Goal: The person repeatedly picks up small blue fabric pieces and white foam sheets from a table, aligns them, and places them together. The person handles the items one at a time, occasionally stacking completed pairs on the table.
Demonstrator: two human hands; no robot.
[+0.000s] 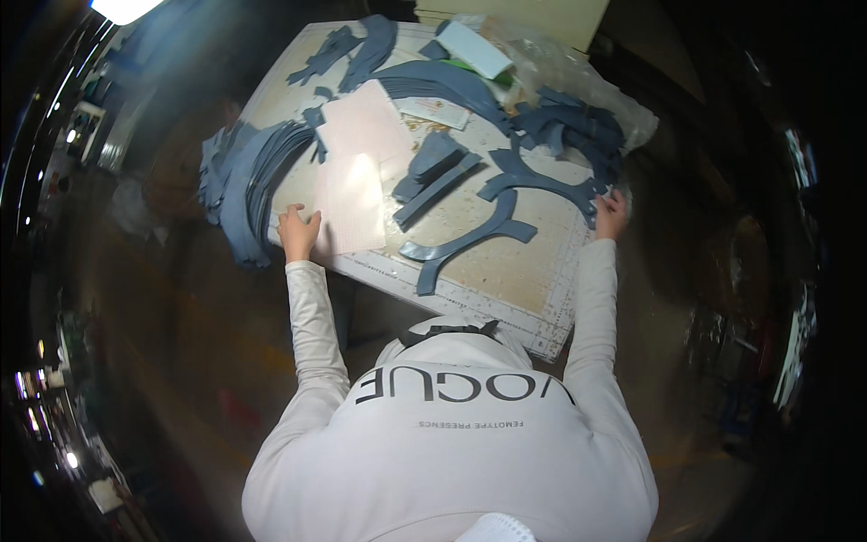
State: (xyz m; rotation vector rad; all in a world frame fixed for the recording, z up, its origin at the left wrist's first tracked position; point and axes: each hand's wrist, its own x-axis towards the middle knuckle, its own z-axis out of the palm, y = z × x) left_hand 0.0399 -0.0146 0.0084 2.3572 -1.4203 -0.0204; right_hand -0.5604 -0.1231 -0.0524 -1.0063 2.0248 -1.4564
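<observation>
My left hand [299,232] is at the table's left front edge, thumb and fingers apart, holding nothing. Right beside it, a thick stack of curved blue fabric-like strips [248,194] hangs partly over the edge. Pink lined paper sheets [357,203] lie just to its right. At the right edge, my right hand [611,217] has its fingers closed at the end of a curved blue piece [546,183]; part of that grip is hidden. More curved blue pieces [470,242] lie between the hands, and a small stack of blue strips [435,172] sits mid-table.
The white-bordered table [492,307] is strewn with small scraps. Farther back are a long arc of stacked blue strips [438,79], a blue heap [573,126], a transparent plastic bag [587,68] and a pale blue box-like thing [474,50]. A beige cabinet-like block [542,20] adjoins the far edge.
</observation>
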